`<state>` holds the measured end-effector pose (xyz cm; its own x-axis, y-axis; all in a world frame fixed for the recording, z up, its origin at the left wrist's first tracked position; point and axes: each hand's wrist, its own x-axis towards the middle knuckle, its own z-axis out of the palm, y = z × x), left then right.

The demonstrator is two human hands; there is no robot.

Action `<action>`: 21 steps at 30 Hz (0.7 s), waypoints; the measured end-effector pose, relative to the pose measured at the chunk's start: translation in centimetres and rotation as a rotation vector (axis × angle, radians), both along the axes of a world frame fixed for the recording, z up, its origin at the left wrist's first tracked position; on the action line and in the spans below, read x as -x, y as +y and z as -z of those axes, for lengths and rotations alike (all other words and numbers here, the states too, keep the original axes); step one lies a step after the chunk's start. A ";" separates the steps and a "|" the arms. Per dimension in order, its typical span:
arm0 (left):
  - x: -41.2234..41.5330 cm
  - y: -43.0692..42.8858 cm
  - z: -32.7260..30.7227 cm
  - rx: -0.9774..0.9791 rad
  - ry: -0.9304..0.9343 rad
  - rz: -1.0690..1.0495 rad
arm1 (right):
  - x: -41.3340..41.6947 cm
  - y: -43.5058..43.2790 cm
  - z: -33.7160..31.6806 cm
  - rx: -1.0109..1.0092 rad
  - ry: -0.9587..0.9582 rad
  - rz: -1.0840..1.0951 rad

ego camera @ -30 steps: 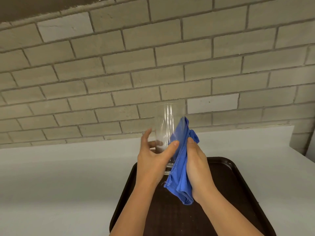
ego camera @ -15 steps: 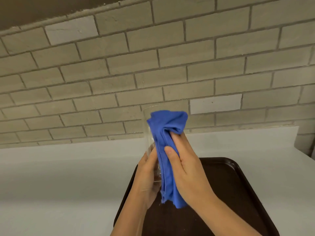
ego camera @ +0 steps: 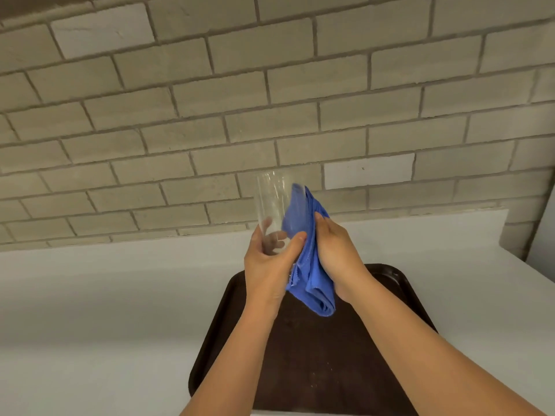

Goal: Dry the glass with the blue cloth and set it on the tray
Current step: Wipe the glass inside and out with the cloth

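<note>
Two hands up in front of the wall, both busy. Left hand point(ego camera: 267, 265): grip closed round the lower part of the glass point(ego camera: 274, 211), thumb on the near side, fingers showing through the clear wall from behind. Glass is held in the air, long axis close to upright, open rim at the top, base down inside the left grip.

Just right of that grip, the blue cloth point(ego camera: 303, 241) is pressed against the right side of the glass; its loose tail hangs below both hands. Right hand point(ego camera: 336, 253): grip closed on the cloth, palm pushing it into the glass.

Tray point(ego camera: 387, 283), dark brown, lies flat on the white desk point(ego camera: 120, 295), directly below both grips and nothing standing on it. Judgement: drying is under way; the set-down is a straight lowering, base first, and the left hand is the one carrying the glass.

No brand, label or writing readable anywhere.
</note>
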<state>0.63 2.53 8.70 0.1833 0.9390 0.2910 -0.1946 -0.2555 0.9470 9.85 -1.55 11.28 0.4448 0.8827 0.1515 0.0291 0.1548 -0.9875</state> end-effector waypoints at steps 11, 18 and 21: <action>-0.9 1.8 3.3 0.033 0.155 -0.005 | -6.7 -3.4 6.4 0.310 0.514 0.056; -1.0 1.7 8.4 0.141 0.292 0.013 | -9.8 -5.0 6.9 0.220 0.742 0.147; -1.5 1.8 10.1 0.132 0.318 0.034 | -10.6 -5.4 7.0 0.197 0.777 0.167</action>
